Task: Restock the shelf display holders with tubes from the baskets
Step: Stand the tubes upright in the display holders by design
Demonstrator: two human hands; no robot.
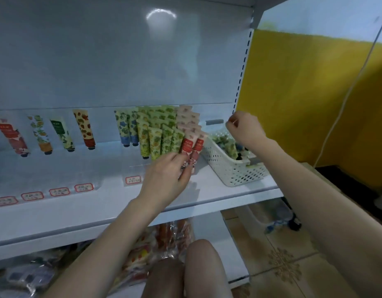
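Observation:
A clear display holder (pixel 140 166) on the white shelf (pixel 207 196) holds rows of upright tubes: blue-flowered, green-patterned (pixel 162 134) and pink-and-red ones (pixel 189 145). My left hand (pixel 168 175) reaches to the front of the holder, its fingers touching the lower end of the front pink-and-red tubes. My right hand (pixel 243 127) hovers above the white perforated basket (pixel 235 171), fingers curled, and nothing shows in it. The basket stands at the shelf's right end and holds several green-patterned tubes (pixel 225 143).
Single sample tubes (pixel 63 134) stand spaced along the left of the shelf, with red-framed price labels (pixel 59 192) at the front edge. Packaged goods (pixel 164 239) lie on the lower shelf. A yellow wall (pixel 304 93) and a white cable are at the right.

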